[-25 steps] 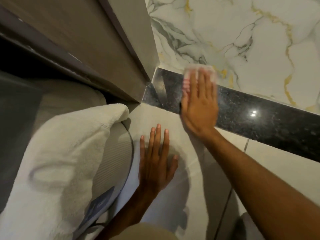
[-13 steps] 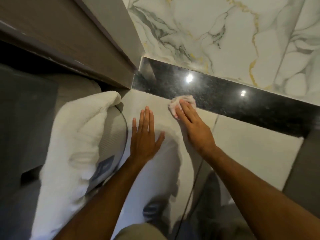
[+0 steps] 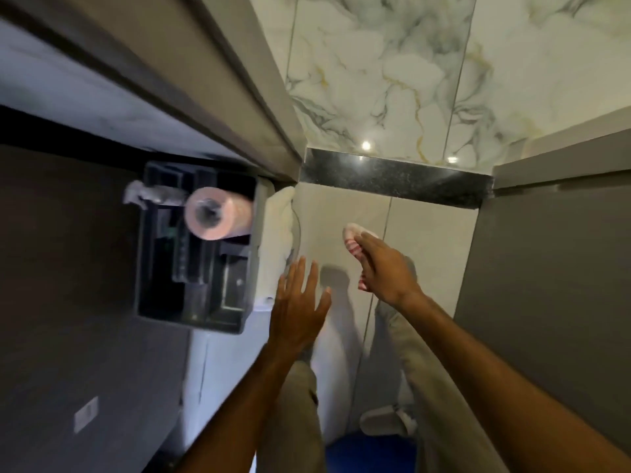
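Observation:
My right hand (image 3: 386, 268) holds a pink-and-white striped cloth (image 3: 353, 245), fingers curled round it, in the air above the pale floor tiles (image 3: 334, 213). My left hand (image 3: 300, 308) hovers beside it with fingers spread and straight, holding nothing. Past both hands a black granite skirting strip (image 3: 392, 179) runs along the foot of the marble-patterned wall (image 3: 375, 80).
A dark caddy (image 3: 194, 254) with a pink roll (image 3: 215, 213) stands at the left, with a white towel (image 3: 281, 227) beside it. A door frame (image 3: 239, 87) slants at the upper left; a dark panel (image 3: 546, 285) closes the right. My legs and a white slipper (image 3: 386, 421) are below.
The view has risen and pulled back from the floor. My right hand lifted the cloth off the skirting and floor. My left hand came off the tile and spread in the air.

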A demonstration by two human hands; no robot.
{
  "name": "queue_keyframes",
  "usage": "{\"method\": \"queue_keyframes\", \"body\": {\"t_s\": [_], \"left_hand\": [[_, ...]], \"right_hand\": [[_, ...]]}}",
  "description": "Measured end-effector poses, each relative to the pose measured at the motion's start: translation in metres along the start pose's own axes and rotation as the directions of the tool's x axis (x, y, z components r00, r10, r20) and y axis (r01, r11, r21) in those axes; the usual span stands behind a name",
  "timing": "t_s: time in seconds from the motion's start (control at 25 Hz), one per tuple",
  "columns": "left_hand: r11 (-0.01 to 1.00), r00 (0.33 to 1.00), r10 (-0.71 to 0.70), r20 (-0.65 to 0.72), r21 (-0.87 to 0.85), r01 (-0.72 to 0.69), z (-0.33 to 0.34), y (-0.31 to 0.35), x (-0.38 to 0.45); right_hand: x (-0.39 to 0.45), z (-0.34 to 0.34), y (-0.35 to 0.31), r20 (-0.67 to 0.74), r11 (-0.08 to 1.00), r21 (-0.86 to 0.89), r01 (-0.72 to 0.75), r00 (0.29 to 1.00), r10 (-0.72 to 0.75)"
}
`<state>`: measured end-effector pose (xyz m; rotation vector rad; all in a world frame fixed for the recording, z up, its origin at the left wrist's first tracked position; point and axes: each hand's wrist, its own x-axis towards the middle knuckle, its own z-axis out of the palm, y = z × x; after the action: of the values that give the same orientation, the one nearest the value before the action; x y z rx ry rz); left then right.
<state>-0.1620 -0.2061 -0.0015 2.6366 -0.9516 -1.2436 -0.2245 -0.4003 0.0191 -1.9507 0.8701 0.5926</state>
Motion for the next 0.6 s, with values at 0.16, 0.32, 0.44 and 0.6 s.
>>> {"method": "queue_keyframes", "body": {"t_s": [0.16,0.32,0.44,0.6], "left_hand": [[0.995,0.938,0.104,-0.331,0.034,-0.098,-0.048,-0.051,-0.076],[0.997,0.890,0.033,-0.456,0.081,0.005,-0.092,-0.161,-0.089],[0.999,0.887,0.035,-0.460,0.035,-0.022,-0.109,-0.219,-0.060],[0.984,0.897,0.142,-0.418,0.155,-0.083,-0.085,-0.255,-0.005]], "right_hand": [[-0.056,0.027,-0.086,-0.055,0.993,0.054,0.106,0.993,-0.103],[-0.085,0.102,-0.155,-0.078,0.975,0.176,0.133,0.990,-0.121],[-0.080,0.176,-0.187,-0.044,0.951,0.292,0.100,0.995,-0.091],[-0.032,0.273,-0.194,-0.093,0.939,0.344,-0.018,0.994,0.053]]}}
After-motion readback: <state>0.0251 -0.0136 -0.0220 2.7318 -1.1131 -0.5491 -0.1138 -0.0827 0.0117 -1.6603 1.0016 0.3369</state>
